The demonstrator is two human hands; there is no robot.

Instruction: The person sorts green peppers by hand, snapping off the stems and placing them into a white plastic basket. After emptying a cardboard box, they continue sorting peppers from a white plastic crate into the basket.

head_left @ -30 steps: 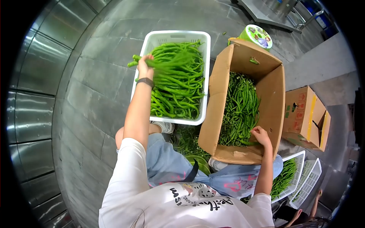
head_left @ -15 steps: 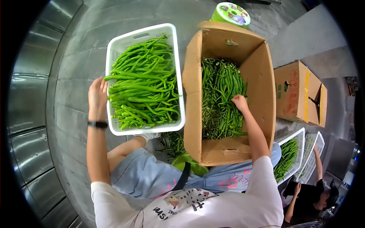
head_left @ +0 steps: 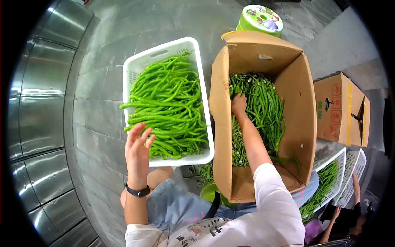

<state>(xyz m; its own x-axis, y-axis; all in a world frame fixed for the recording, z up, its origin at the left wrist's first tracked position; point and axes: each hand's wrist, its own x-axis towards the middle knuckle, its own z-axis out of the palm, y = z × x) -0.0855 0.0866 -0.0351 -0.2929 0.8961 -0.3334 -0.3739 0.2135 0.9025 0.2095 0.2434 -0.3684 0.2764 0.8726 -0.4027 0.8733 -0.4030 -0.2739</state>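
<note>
Long green chili peppers (head_left: pixel 173 90) fill a white plastic basket (head_left: pixel 208 136) on the floor, most lying crosswise. My left hand (head_left: pixel 138 144), a dark band on its wrist, is open at the basket's near left edge, fingers apart and holding nothing. Beside the basket stands an open cardboard box (head_left: pixel 220 119), with darker green peppers (head_left: pixel 265 107) heaped inside and a layer of stem-like bits (head_left: pixel 238 150) along its left part. Down in the box, my right hand (head_left: pixel 239 105) has its fingers curled at the left edge of the heap; what they grip is hidden.
A green round stool (head_left: pixel 261 20) stands behind the box. To the right are a taped carton (head_left: pixel 343 109) and white baskets, one holding green peppers (head_left: pixel 325 181). Another person's arm (head_left: pixel 356 185) reaches there. A green container (head_left: pixel 210 191) sits between my legs.
My right hand has moved left across the box, from the right side of the heap to its left edge. My left hand has come down and right along the basket, fingers now spread.
</note>
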